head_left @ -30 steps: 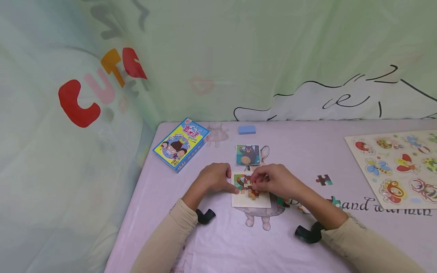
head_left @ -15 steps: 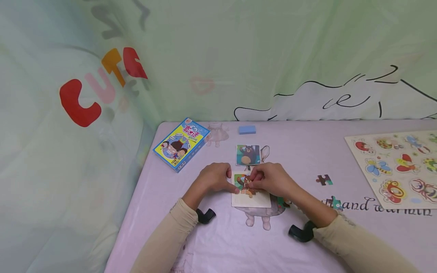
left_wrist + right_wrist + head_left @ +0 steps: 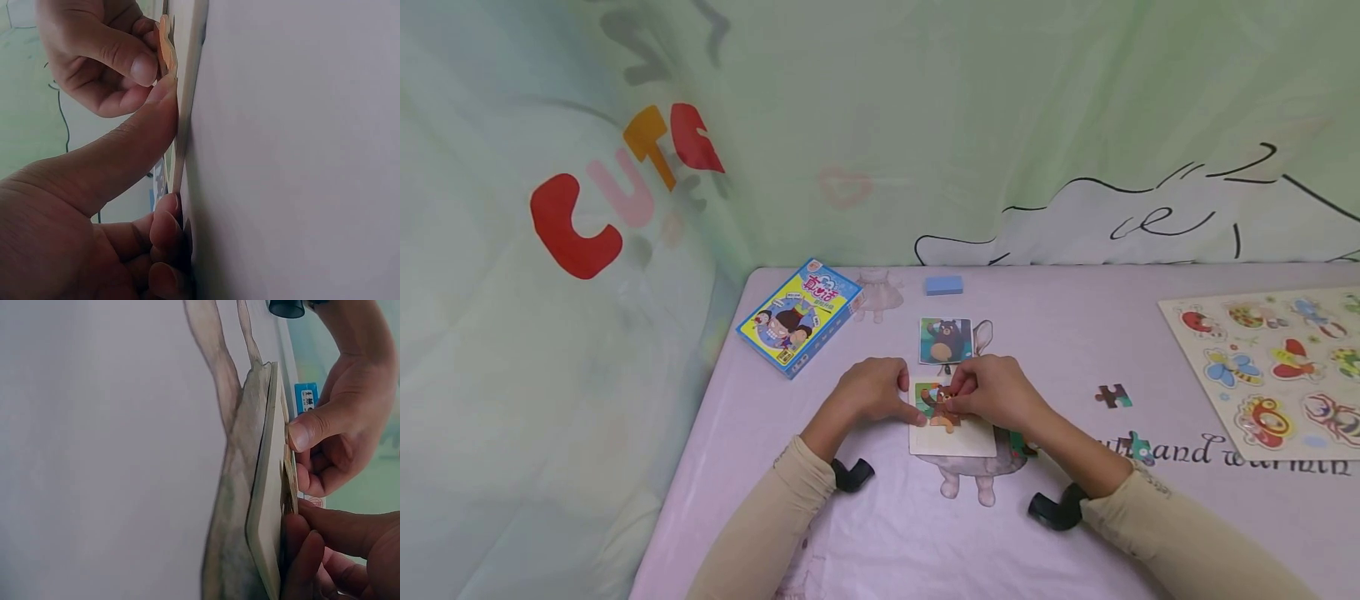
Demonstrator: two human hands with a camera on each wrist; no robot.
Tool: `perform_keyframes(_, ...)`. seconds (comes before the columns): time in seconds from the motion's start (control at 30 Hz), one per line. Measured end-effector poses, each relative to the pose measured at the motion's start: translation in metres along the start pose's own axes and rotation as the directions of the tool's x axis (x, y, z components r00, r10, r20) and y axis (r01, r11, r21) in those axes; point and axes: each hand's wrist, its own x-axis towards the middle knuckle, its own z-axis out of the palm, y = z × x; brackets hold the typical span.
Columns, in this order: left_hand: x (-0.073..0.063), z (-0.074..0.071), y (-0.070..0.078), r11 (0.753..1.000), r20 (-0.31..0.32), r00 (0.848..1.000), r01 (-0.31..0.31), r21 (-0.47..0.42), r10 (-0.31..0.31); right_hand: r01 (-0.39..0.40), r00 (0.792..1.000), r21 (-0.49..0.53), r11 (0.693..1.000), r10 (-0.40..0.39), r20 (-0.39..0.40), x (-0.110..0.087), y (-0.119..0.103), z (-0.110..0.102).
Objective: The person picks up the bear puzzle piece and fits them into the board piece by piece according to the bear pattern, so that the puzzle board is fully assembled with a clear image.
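Observation:
A square wooden puzzle board [image 3: 955, 443] lies on the table, with a partly filled brown bear picture [image 3: 942, 417] at its upper left. My left hand [image 3: 874, 390] holds the board's left edge, thumb on top and fingers curled at the side. From the right, my right hand [image 3: 1003, 393] pinches a puzzle piece over the bear picture; its fingers mostly hide that piece. In the left wrist view an orange-brown piece [image 3: 167, 47] stands slightly raised from the board, beside both thumbs. Just beyond the board is a bear picture card [image 3: 945, 342].
Loose puzzle pieces [image 3: 1113, 396] lie right of the board, one partly behind my right forearm. An insect puzzle board [image 3: 1273, 371] fills the right side. At the back stand a blue-yellow game box [image 3: 800, 319] and a small blue block [image 3: 943, 286].
My right hand has shifted slightly left and settled lower over the bear picture with its piece, which now lines up closer with the others. My left hand has stayed on the board.

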Motion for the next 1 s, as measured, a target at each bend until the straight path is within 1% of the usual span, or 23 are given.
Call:
perform_keyframes(0.13, 0.0, 0.0, 0.0, 1.0, 0.0, 1.0, 0.001, -0.004, -0.001, -0.011, 1.0, -0.01, 1.0, 0.011, -0.008, 0.001, 0.0, 0.001)
perform_keyframes(0.27, 0.001, 0.001, 0.001, 1.0, -0.002, 1.0, 0.004, -0.007, -0.004, -0.021, 1.0, 0.002, 1.0, 0.021, -0.005, 0.0, 0.001, -0.001)
perform_keyframes(0.4, 0.0, 0.002, 0.001, 1.0, 0.006, 1.0, 0.002, -0.01, -0.002, -0.018, 1.0, 0.002, 1.0, 0.018, 0.02, 0.001, 0.006, -0.005)
perform_keyframes(0.43, 0.0, 0.001, 0.001, 1.0, 0.01, 1.0, -0.012, -0.012, 0.012, -0.013, 0.999, -0.001, 1.0, 0.013, 0.034, 0.001, 0.007, -0.007)
perform_keyframes(0.5, 0.0, 0.001, 0.002, 0.998, 0.021, 0.998, -0.061, -0.02, 0.061, -0.011, 0.997, -0.007, 1.0, 0.012, 0.072, 0.003, 0.01, -0.009)
perform_keyframes(0.63, 0.002, 0.0, 0.0, 0.984, 0.051, 0.984, -0.165, -0.072, 0.169, -0.006, 0.991, -0.001, 1.0, 0.006, 0.137, 0.007, 0.013, -0.012)
perform_keyframes(0.67, 0.003, 0.001, -0.001, 0.98, 0.057, 0.981, -0.18, -0.088, 0.185, -0.004, 0.989, 0.003, 1.0, 0.003, 0.148, 0.007, 0.013, -0.013)
perform_keyframes(0.77, 0.005, 0.0, -0.005, 0.973, 0.065, 0.976, -0.197, -0.118, 0.206, 0.006, 0.985, 0.008, 1.0, -0.007, 0.174, 0.008, 0.013, -0.013)
perform_keyframes(0.83, 0.007, 0.0, -0.005, 0.973, 0.062, 0.977, -0.193, -0.127, 0.202, 0.01, 0.984, 0.003, 1.0, -0.01, 0.181, 0.008, 0.011, -0.013)
perform_keyframes(0.9, 0.009, -0.001, -0.001, 0.978, 0.049, 0.982, -0.174, -0.12, 0.18, 0.013, 0.983, -0.009, 1.0, -0.011, 0.182, 0.008, 0.011, -0.012)
perform_keyframes(1.0, 0.011, 0.0, 0.008, 0.987, 0.034, 0.993, -0.108, -0.115, 0.113, 0.012, 0.984, -0.025, 1.0, -0.007, 0.178, 0.008, 0.012, -0.011)
